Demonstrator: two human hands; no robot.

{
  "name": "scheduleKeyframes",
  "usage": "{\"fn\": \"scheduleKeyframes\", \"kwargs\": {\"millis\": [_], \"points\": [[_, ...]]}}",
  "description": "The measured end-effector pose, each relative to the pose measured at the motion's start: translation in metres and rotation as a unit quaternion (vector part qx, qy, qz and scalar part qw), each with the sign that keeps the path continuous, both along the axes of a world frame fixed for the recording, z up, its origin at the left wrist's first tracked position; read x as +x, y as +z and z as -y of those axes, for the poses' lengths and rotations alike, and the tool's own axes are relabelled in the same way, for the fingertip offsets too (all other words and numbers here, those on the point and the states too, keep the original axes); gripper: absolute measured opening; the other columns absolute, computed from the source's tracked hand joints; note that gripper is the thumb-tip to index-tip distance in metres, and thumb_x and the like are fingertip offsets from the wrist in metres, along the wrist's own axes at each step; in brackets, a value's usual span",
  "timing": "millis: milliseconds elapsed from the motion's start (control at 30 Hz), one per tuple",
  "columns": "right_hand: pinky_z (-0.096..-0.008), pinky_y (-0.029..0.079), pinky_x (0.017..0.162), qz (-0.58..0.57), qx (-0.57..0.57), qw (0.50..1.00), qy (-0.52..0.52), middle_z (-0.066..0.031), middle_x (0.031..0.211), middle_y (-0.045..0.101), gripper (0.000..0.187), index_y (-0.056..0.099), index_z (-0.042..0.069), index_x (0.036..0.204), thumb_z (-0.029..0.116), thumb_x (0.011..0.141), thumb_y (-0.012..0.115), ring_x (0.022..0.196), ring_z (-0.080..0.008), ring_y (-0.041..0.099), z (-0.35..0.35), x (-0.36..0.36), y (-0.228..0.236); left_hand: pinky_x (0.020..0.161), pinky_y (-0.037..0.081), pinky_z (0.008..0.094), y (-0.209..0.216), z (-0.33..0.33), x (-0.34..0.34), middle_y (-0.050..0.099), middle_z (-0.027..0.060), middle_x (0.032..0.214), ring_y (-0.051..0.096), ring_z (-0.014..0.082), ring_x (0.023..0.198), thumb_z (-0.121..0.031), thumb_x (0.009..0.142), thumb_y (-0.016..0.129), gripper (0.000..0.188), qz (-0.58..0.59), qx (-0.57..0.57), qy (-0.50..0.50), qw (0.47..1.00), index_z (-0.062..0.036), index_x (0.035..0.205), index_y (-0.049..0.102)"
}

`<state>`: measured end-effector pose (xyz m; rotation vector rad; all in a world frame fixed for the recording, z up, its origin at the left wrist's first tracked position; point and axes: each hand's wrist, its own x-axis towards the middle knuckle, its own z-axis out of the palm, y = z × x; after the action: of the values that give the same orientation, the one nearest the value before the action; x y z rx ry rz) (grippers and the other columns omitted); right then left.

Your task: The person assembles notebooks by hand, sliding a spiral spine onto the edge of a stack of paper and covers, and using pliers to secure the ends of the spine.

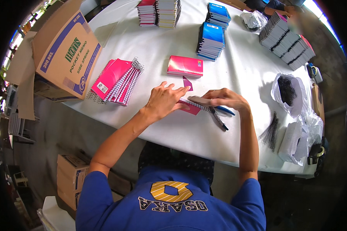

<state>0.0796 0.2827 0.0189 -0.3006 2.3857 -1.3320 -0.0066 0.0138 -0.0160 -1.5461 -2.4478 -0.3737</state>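
A small pink notebook (190, 109) with a wire coil (201, 105) along its edge lies on the table in front of me. My left hand (160, 101) grips it from the left, with the thumb on the cover and the other fingers partly extended. From the right, my right hand (228, 98) closes its fingers at the coil. The fingertips are partly blurred. Pliers (219, 119) with dark blue handles lie under and beside this hand; their jaws are hard to make out. A purple cut piece (187, 83) rests just beyond my left fingertips.
A pink notebook stack (184, 66) is ahead; fanned pink notebooks (115, 82) with coils lie left, beside a large open carton (67, 50). Blue notebooks (212, 38) stand farther back. At right are loose black coils (273, 133), a bag of coils (287, 92) and stacked notebooks (285, 40).
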Motion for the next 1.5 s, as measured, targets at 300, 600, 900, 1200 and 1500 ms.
{"fn": "scheduleKeyframes", "kwargs": {"millis": [300, 600, 900, 1200, 1500], "points": [[-0.0369, 0.043, 0.094, -0.039, -0.174, 0.984, -0.003, -0.015, 0.115, 0.065, 0.068, 0.068, -0.004, 0.115, 0.055, 0.082, 0.064, 0.102, -0.026, 0.06, 0.002, -0.009, -0.021, 0.089, 0.055, 0.0433, 0.009, 0.004, -0.002, 0.059, -0.0038, 0.135, 0.056, 0.0286, 0.124, -0.045, 0.074, 0.076, 0.073, 0.09, -0.04, 0.051, 0.994, -0.0247, 0.139, 0.051], [-0.0368, 0.044, 0.092, -0.068, -0.342, 0.937, -0.001, -0.0128, 0.103, 0.067, 0.066, 0.069, -0.003, 0.114, 0.056, 0.085, 0.062, 0.099, -0.0241, 0.059, 0.006, -0.009, -0.03, 0.099, 0.051, 0.0405, -0.02, 0.009, -0.01, 0.045, 0.0167, 0.146, 0.052, 0.0348, 0.127, -0.025, 0.06, 0.089, 0.116, 0.294, 0.31, 0.026, 0.904, -0.0222, 0.154, 0.02], [-0.0394, 0.045, 0.093, -0.04, -0.1, 0.994, 0.0, -0.0186, 0.113, 0.066, 0.06, 0.068, -0.008, 0.111, 0.047, 0.087, 0.063, 0.102, -0.0269, 0.06, 0.005, -0.02, -0.025, 0.097, 0.053, 0.035, -0.045, 0.01, -0.008, 0.06, 0.0123, 0.132, 0.061, 0.0237, 0.117, -0.017, 0.069, 0.085, 0.1, 0.52, 0.334, 0.045, 0.785, -0.0215, 0.152, 0.029], [-0.0367, 0.044, 0.092, -0.06, -0.188, 0.98, -0.022, -0.014, 0.104, 0.067, 0.063, 0.068, -0.007, 0.109, 0.051, 0.084, 0.066, 0.099, -0.0232, 0.059, 0.024, -0.024, -0.025, 0.096, 0.052, 0.028, -0.045, 0.014, -0.004, 0.055, 0.0137, 0.139, 0.051, 0.0193, 0.127, -0.003, 0.078, 0.078, 0.09, 0.474, 0.348, 0.019, 0.809, -0.0203, 0.152, 0.031], [-0.0381, 0.047, 0.09, -0.041, -0.015, 0.998, -0.044, -0.0142, 0.102, 0.068, 0.057, 0.07, 0.0, 0.114, 0.049, 0.085, 0.066, 0.098, -0.0242, 0.063, 0.042, -0.036, -0.011, 0.097, 0.053, 0.0325, -0.048, 0.015, -0.007, 0.058, 0.012, 0.135, 0.053, 0.0189, 0.125, 0.001, 0.076, 0.078, 0.091, 0.482, 0.335, 0.02, 0.81, -0.0214, 0.151, 0.032]]}}
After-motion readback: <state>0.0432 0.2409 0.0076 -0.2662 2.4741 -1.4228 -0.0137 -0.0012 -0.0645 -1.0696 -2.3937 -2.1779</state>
